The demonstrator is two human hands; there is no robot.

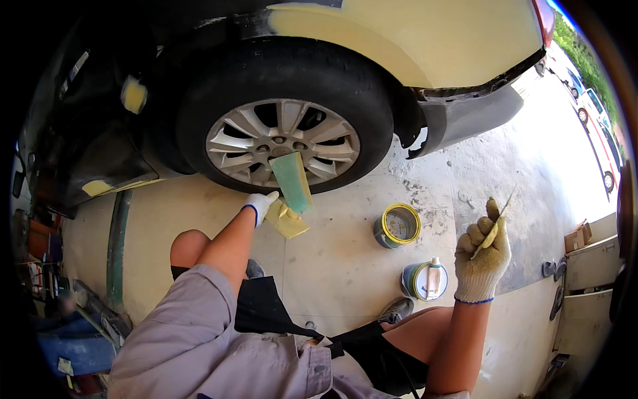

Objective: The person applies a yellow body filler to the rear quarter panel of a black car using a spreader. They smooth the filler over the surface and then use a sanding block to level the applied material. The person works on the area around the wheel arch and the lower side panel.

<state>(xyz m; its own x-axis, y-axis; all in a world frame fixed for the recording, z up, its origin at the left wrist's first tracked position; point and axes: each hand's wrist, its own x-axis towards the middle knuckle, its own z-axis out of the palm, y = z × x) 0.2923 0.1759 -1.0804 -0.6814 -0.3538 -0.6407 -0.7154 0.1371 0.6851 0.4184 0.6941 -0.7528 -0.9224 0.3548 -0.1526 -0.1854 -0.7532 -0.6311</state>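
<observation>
Head view: L grip [261, 205] pinching yellow-smeared plate [288, 225] at its rt., w/ green plate [291, 183] adjoining; R grip [484, 259] clenched on thin yellow-smeared blade [490, 237], tip projecting up-rt.

Your left glove [261, 205], near the middle of the frame, is white with a blue cuff edge; your right glove [488, 261], at centre right, is cream, blue-edged too, its fingers brownish grey. The teal-green sheet [291, 179] is yellow along one side, and the blade [490, 238] at right seems smeared yellow, though it shows small. You face a silver wheel [290, 114], a black tyre [232, 76] and a pale yellow panel [425, 40] up top.
</observation>
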